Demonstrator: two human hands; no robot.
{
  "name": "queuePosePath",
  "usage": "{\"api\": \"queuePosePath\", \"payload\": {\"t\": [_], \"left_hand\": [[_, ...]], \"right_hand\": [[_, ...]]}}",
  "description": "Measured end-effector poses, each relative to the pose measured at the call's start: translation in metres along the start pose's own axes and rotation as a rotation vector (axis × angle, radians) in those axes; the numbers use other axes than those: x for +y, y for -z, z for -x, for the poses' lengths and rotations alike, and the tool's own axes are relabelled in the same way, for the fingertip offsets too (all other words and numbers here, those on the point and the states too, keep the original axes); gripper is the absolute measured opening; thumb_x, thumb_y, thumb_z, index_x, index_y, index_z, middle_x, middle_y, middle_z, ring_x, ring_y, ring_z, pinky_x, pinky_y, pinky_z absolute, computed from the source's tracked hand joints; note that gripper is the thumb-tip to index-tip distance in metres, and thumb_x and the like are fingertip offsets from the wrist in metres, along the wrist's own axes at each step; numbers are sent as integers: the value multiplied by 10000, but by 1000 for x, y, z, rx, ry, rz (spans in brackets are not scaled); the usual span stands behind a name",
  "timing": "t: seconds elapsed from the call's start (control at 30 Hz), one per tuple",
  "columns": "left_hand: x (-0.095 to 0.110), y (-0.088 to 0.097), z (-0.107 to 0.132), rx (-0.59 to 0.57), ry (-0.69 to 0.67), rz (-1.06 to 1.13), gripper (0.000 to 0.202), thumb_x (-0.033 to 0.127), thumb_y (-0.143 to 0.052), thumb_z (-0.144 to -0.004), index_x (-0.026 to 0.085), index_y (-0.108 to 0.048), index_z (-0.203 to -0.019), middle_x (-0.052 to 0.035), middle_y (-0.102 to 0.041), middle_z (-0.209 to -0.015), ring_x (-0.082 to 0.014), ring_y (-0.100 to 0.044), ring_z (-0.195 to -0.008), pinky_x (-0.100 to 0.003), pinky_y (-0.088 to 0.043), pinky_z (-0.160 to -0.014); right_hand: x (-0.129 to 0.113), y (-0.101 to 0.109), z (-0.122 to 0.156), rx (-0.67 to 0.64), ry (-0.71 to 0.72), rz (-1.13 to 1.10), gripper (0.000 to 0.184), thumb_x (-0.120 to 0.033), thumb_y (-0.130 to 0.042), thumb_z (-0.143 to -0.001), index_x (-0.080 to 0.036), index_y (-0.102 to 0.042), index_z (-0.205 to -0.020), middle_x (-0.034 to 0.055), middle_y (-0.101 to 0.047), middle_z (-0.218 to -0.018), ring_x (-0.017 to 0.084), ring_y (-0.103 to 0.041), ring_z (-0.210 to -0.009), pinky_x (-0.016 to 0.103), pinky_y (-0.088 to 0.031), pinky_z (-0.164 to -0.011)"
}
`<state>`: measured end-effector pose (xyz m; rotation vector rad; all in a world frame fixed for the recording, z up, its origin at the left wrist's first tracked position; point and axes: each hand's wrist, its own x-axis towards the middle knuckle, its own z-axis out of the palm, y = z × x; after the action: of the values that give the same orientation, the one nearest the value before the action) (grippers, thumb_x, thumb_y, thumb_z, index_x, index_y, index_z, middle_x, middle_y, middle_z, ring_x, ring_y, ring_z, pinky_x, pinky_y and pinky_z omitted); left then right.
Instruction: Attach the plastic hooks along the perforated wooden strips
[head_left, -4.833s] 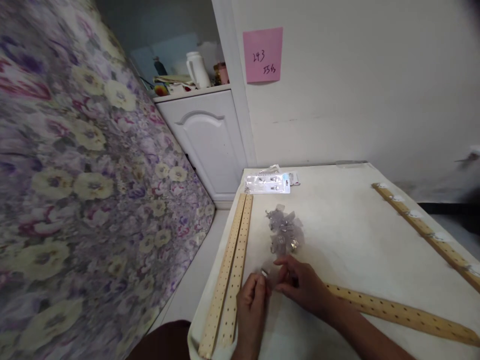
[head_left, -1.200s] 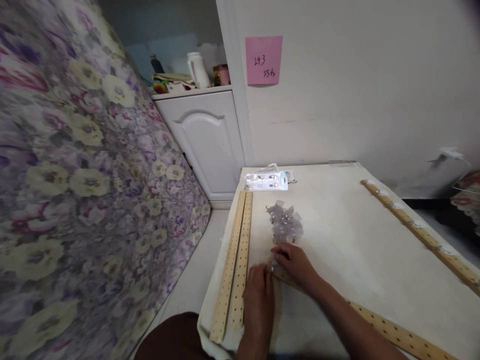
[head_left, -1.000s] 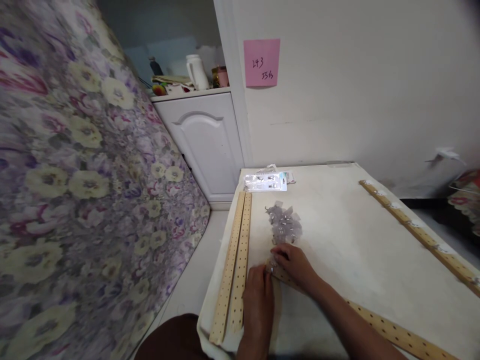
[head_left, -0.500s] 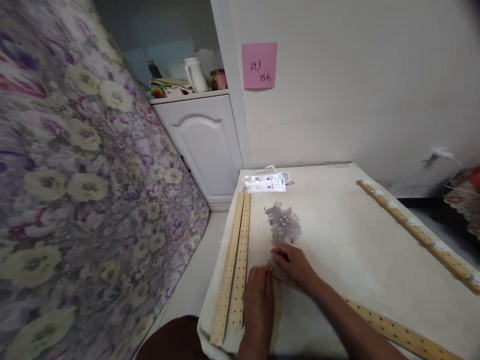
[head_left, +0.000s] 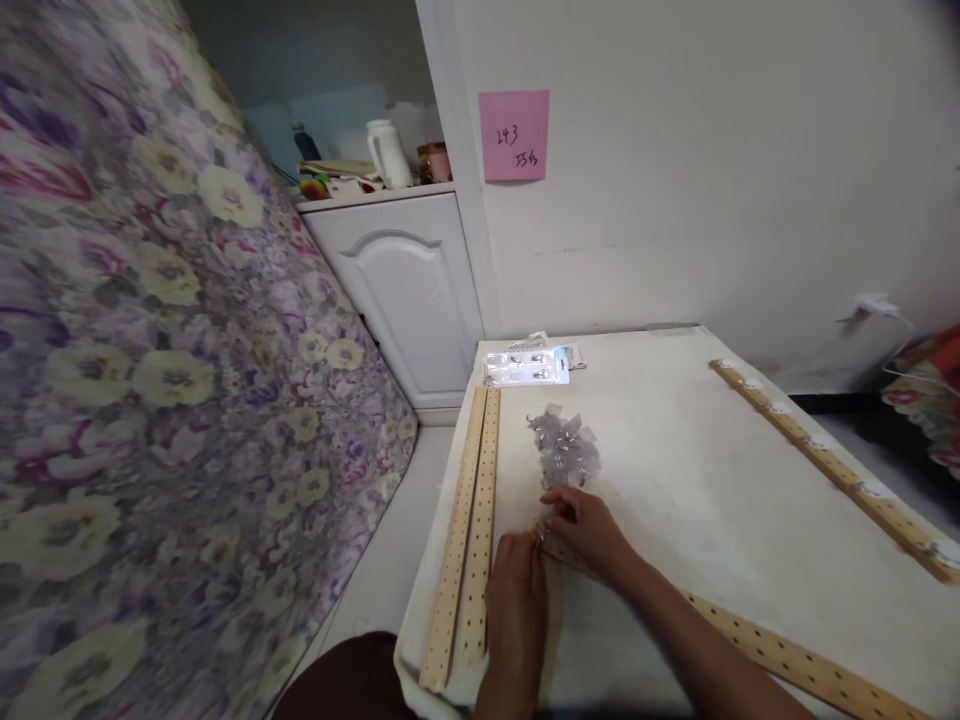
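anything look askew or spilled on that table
Nothing looks spilled or plainly damaged. The small bags lie in a jumbled heap, and the holed strip under the right arm lies askew to the paired strips, though neither seems wrong.

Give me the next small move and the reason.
Probably press the small shiny piece against the end of the near perforated strip with the right hand, bracing with the left hand: both hands are at that end, the piece shows between them, its seating is unclear, and the far-right strip carries whitish pieces.
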<state>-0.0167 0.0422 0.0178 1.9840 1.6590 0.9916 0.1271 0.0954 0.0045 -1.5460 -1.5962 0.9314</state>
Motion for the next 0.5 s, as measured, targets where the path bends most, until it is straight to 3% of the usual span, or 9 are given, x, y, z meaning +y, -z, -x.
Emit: {"api": "queuePosePath", "payload": {"t": [0.27,0.5], "left_hand": [[-3,-1,-2,-15,-18,-35,211,189,-386,-891,205,-568,-787,-30,-552,-784,-173,-545,-759,-284,-433,-681],[-5,-3,0,3,-35,-29,194,201,-393,-893,209,-578,-838,-33,-563,-810,-178,-550,-782,-303,-446,-706]], "right_hand": [[1,-2,-2,11,-30,-21,242,-215,-585,-665,-213,-664,-895,-19,-633,-691,149,-571,-648,248,-423,-621],[-1,0,1,16,36,-76,273,-214,-566,-698,-190,-675,-948,-7,-657,-700,150,-582,-645,250,-432,-631]]}}
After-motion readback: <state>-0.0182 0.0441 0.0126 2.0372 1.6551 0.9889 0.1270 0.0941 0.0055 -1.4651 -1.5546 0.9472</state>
